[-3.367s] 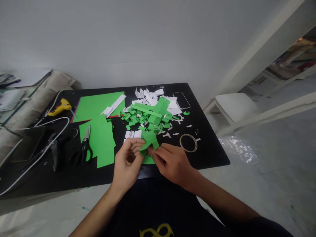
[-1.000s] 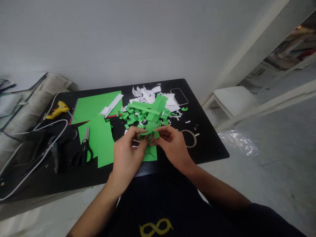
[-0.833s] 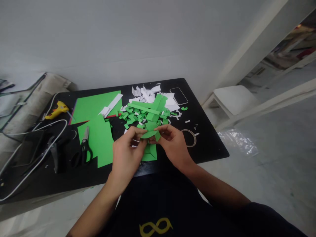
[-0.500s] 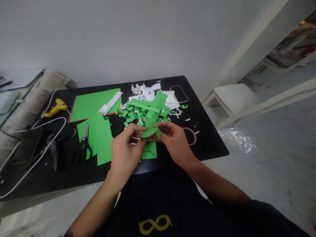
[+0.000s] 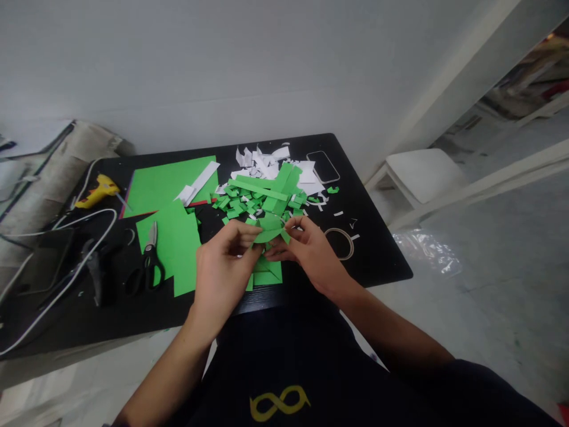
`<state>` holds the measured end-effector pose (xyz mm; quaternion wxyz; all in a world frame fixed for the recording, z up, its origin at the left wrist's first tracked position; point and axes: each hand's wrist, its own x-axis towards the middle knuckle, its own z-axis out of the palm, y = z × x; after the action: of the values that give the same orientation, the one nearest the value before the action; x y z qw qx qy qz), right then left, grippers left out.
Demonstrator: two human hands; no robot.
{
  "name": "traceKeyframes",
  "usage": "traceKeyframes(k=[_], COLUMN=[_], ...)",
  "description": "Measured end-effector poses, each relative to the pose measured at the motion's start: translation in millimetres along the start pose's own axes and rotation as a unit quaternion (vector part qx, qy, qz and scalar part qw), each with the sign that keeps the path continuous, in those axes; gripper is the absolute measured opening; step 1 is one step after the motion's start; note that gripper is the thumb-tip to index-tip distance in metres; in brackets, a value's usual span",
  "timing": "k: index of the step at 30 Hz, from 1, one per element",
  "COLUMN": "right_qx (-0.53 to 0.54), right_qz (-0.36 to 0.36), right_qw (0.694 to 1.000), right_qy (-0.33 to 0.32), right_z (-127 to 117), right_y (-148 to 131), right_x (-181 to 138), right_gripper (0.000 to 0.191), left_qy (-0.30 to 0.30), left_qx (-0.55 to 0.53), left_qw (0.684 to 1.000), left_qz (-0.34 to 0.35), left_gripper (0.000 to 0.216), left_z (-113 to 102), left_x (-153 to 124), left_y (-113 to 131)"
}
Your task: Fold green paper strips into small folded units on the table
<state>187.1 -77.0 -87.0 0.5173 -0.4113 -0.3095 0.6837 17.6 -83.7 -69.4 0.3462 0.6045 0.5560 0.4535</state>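
Note:
Between my hands is a small curved piece of green paper (image 5: 269, 233), held above the front part of the table. My left hand (image 5: 226, 261) pinches its left side, thumb in front and fingers behind. On the other side my right hand (image 5: 311, 252) grips the right edge between thumb and index finger, the other fingers tucked underneath. Below the hands lies another green paper sheet (image 5: 269, 274) with a dark slit or line in it. Just beyond the fingers spreads a heap of green paper scraps (image 5: 240, 203), with folded green strips (image 5: 281, 190) on top.
Black-handled scissors (image 5: 151, 258) rest on a green sheet (image 5: 184, 255) to the left. A yellow glue gun (image 5: 100, 191) and white cable (image 5: 95, 249) lie farther left. White scraps (image 5: 264, 163) sit at the back, a tape ring (image 5: 340, 244) at right. A white stool (image 5: 424, 172) stands beyond the table.
The green paper has turned slightly in my fingers, its curved face now showing wider. My right fingers have shifted further under it. The view has moved a little.

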Motion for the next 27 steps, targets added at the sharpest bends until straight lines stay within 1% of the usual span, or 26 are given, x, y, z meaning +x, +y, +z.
traceKeyframes(k=[3, 8, 15, 20, 24, 27], right_qx=[-0.008, -0.031, -0.04, -0.068, -0.093, -0.087], right_qz=[0.009, -0.023, -0.03, -0.033, -0.057, -0.072], right_qw=[1.0, 0.999, 0.999, 0.997, 0.994, 0.994], right_qy=[-0.017, -0.017, -0.013, -0.022, -0.011, -0.004], right_z=[-1.3, -0.4, -0.2, -1.4, -0.3, 0.7], right_y=[1.0, 2.5, 0.2, -0.8, -0.4, 0.3], right_x=[-0.7, -0.9, -1.8, -2.9, -3.2, -3.5], right_gripper=[0.057, 0.059, 0.059, 0.053, 0.05, 0.051], left_qy=[-0.002, -0.006, -0.015, -0.015, -0.019, -0.017], left_qx=[0.004, 0.005, -0.009, -0.011, -0.007, -0.008], left_qw=[1.0, 1.0, 1.0, 1.0, 1.0, 1.0], left_qz=[-0.003, -0.001, -0.01, -0.014, -0.011, -0.015], left_gripper=[0.011, 0.011, 0.01, 0.012, 0.014, 0.016], left_z=[-0.1, 0.3, 0.3, 0.0, -0.5, -0.7], left_x=[0.1, -0.2, 0.8, 0.1, -0.3, -0.4], left_y=[1.0, -0.1, 1.0, 0.4, -0.8, -1.2])
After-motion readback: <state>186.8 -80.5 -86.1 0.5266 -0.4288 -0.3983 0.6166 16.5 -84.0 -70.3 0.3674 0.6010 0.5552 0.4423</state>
